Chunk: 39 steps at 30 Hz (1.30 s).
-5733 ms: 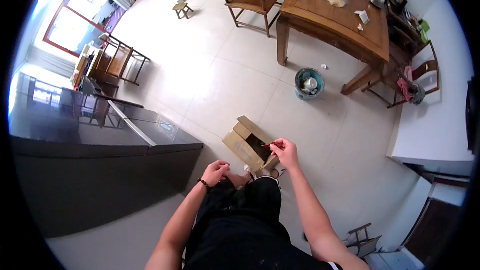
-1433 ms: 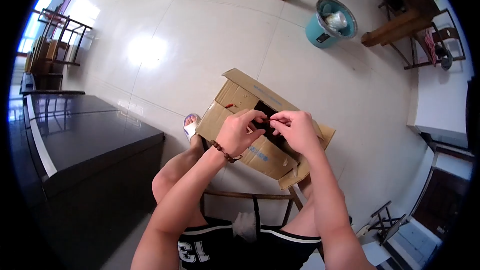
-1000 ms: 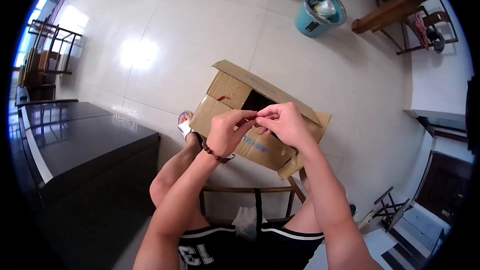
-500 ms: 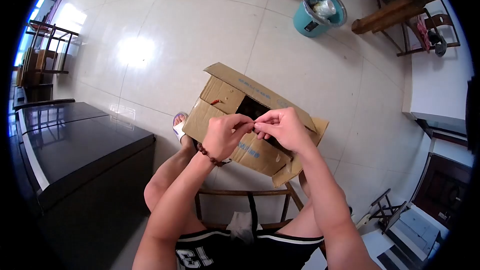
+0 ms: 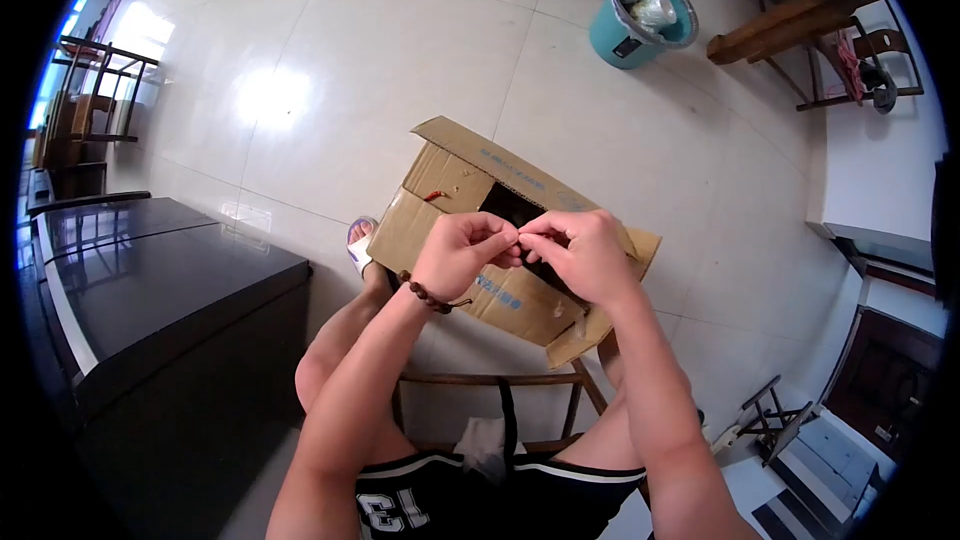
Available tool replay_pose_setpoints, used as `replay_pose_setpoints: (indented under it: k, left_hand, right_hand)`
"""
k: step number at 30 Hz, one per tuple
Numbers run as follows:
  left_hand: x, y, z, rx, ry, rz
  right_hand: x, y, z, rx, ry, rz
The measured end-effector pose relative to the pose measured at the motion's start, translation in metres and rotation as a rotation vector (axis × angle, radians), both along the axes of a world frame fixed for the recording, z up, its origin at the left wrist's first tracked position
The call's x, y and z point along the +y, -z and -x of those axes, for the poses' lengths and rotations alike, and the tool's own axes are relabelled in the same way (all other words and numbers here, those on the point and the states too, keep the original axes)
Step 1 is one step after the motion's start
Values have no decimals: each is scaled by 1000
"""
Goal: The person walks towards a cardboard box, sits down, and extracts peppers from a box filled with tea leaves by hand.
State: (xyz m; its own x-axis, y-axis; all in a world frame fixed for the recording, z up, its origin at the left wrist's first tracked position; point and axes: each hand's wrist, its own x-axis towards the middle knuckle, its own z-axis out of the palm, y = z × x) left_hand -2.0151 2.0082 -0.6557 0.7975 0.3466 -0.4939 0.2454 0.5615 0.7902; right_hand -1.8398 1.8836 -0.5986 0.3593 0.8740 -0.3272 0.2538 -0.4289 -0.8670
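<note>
Over a cardboard box, my left hand and my right hand meet fingertip to fingertip. Both are closed in a pinch, and whatever lies between the fingers is too small or hidden to make out. A beaded bracelet circles my left wrist. The box has its flaps partly spread, with a dark gap in the middle; its contents are too dark to tell. On the far left flap lies a small red dried chili, with a few pale bits near it.
A teal trash bin with a liner and white waste stands on the tiled floor, far right. At left is a glossy dark cabinet. A wooden rail crosses between my legs. Wooden furniture stands at upper right.
My hands stay pinched together over the box, with the fingers shifted slightly and the left hand a little farther right. The view has moved slightly; the chili lies on the same flap.
</note>
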Motion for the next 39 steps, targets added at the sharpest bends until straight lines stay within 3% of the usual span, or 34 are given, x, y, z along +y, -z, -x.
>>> replay_pose_setpoints:
  k: [6, 10, 12, 15, 19, 21, 30, 34, 36, 39]
  left_hand:
    - [-3, 2, -2, 36, 13, -307]
    - [-3, -1, -1, 3, 0, -378]
    - [-1, -6, -1, 23, 119, -696]
    - [0, -6, -1, -25, 213, -878]
    - [0, -7, 0, 11, 188, -713]
    - [1, -2, 1, -8, 81, -318]
    - [6, 13, 6, -155, 8, 174]
    - [6, 10, 3, -161, -18, 215]
    - [5, 3, 1, -150, -29, 28]
    - [6, 2, -2, -152, -45, 19]
  right_hand:
    - [0, -4, -6, -71, -73, -39]
    - [0, 6, -7, -103, -51, -88]
    - [-1, 8, -7, -96, -57, -60]
    - [-3, 16, -5, -162, -121, -95]
    - [-1, 15, 0, -182, -94, -178]
    - [1, 11, 4, -178, -69, -198]
    - [3, 15, 14, -436, -87, -507]
    - [-1, 15, 8, -224, 58, -340]
    - [-2, 15, 3, -2, 137, -178]
    - [-3, 15, 1, 145, 170, -177]
